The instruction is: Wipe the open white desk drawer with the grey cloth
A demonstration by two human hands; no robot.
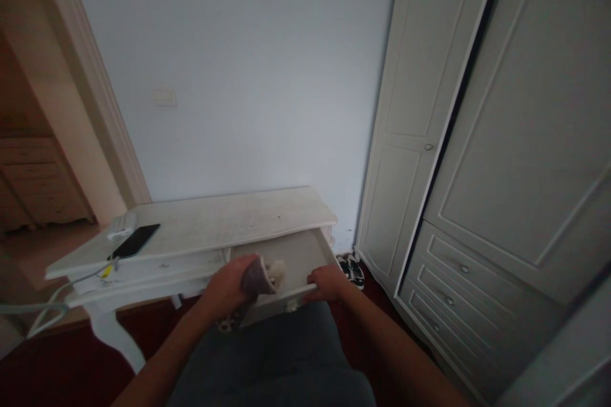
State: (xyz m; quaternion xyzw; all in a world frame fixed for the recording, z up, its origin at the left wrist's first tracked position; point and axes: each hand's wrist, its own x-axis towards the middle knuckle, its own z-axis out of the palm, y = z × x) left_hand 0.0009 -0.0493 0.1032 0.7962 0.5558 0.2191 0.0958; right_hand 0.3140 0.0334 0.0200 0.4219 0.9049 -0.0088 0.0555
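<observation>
So from where I'm standing, both arms reach up from the bottom edge of the frame, left forearm slanting up and right, right one slanting up and left. Left hand (233,283) is just below centre, knuckles up, fingers closed around a bunched greyish-purple cloth (255,278) held at the front of the pulled-out drawer (298,254). Some pale thing (277,272) pokes out right beside the cloth, too blurry to say what. Right hand (329,283) is a bit further right at the drawer's front corner, wrist bent, fingers gripping the edge of the drawer front. The drawer sticks out of a white table (248,213) in the lower middle.

As for labels, there's a yellow tag (107,269) on the cable (86,278) at lower left, way too small to read. Dark phone (137,240) lies just above it, and black-and-white sneakers (353,270) sit right of the drawer.
</observation>
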